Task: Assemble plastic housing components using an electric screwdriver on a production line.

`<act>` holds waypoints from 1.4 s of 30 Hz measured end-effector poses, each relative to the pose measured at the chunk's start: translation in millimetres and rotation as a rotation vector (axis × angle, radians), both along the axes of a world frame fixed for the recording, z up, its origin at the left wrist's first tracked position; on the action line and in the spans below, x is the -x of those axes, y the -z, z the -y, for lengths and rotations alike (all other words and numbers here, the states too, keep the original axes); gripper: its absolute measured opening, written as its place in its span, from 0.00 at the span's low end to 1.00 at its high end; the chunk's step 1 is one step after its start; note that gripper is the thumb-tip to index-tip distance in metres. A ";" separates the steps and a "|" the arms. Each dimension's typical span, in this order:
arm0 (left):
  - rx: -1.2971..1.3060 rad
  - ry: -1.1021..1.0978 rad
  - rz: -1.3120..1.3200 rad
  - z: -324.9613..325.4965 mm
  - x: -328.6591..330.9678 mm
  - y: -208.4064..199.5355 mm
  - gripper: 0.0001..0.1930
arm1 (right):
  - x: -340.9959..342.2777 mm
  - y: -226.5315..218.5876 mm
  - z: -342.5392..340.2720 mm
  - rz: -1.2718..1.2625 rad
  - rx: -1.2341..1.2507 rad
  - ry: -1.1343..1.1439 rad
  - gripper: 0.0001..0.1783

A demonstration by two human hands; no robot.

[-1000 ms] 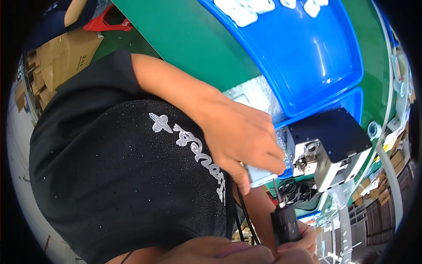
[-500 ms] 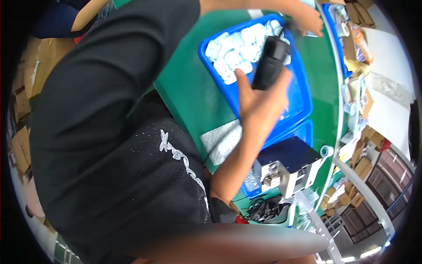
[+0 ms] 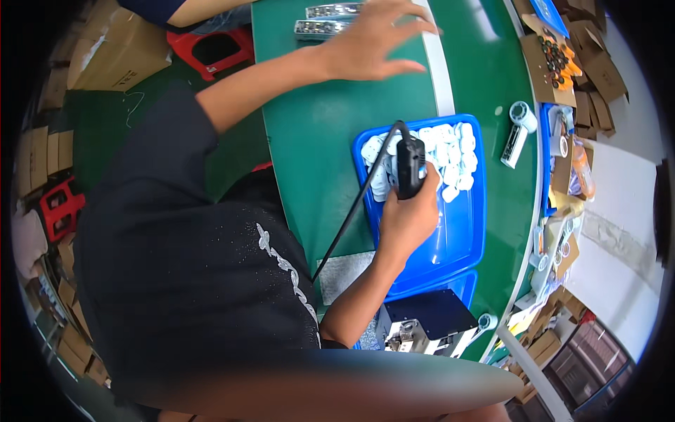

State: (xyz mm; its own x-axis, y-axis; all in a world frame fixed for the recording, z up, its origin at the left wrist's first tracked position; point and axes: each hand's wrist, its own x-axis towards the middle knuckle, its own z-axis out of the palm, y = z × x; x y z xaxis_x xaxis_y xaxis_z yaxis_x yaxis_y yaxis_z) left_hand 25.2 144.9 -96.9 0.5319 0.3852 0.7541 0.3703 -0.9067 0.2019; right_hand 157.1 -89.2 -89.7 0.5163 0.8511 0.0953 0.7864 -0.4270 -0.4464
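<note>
My right hand [image 3: 409, 219] is wrapped round a black corded electric screwdriver [image 3: 410, 169], held upright over a blue tray [image 3: 460, 243]. Its cable [image 3: 355, 204] loops from the top and runs down toward my shirt; the lower end of the tool is hidden. Many small white plastic parts [image 3: 450, 151] fill the far half of that tray. With fingers spread and nothing in them, my left hand [image 3: 373, 42] hovers over the far side of the green table, close to two clear and silver strip-shaped pieces [image 3: 320, 29]. A pale device with a round head [image 3: 517, 135] lies right of the tray.
A black-topped machine [image 3: 432, 313] stands near the tray's near end, next to a second blue tray [image 3: 465, 287]. Grey sheet material [image 3: 341, 274] lies at the table's left edge. Cardboard boxes with black and orange parts [image 3: 559, 63] line the right side. Another person's arm [image 3: 211, 10] shows at top left.
My left hand has swung left, away from the pale device at the right side of the tray. The screwdriver has turned more upright in my right hand. The whole view has shifted.
</note>
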 end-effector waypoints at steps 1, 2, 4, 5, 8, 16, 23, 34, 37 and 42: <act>0.002 -0.151 0.031 7.6 23.7 -3.2 0.31 | 1.4 -4.0 0.5 -0.014 -0.031 0.013 0.32; 0.066 -0.191 -0.065 5.3 32.4 7.9 0.33 | 1.7 -14.8 7.9 -0.012 -0.053 0.087 0.32; 0.115 -0.329 -0.182 2.1 71.5 31.9 0.35 | -1.1 -13.7 5.3 -0.030 -0.181 0.100 0.30; 0.122 -0.287 -0.241 0.6 79.5 30.8 0.36 | 1.0 -23.6 5.6 -0.067 -0.202 0.177 0.30; 0.300 -0.274 -0.296 9.4 84.0 9.8 0.38 | -7.4 -28.2 20.3 -0.405 -0.528 0.248 0.30; 1.008 0.395 0.701 90.6 64.5 -34.4 0.37 | 17.7 -74.7 73.0 -0.830 -0.793 0.293 0.40; 1.203 1.212 0.152 184.8 1.0 -27.8 0.39 | 35.0 -88.1 140.6 -1.319 -0.940 0.239 0.44; 0.885 1.574 -0.165 283.8 -63.0 -14.6 0.33 | 72.9 -70.0 216.5 -0.796 -0.680 0.850 0.43; 1.024 1.613 0.032 300.4 -69.9 -5.0 0.32 | 73.9 -64.8 223.2 -0.941 -0.874 0.877 0.41; 0.866 1.531 0.054 305.8 -67.8 3.1 0.30 | 68.6 -53.1 222.7 -0.952 -0.930 0.899 0.41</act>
State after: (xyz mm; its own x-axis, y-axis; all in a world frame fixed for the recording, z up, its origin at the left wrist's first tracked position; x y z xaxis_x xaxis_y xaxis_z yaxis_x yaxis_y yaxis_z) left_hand 93.0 -160.9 -100.0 0.7501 -0.1281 0.6488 -0.6573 -0.0366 0.7527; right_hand 88.4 -311.9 -36.6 0.9640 0.0861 -0.2516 -0.2603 0.1109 -0.9591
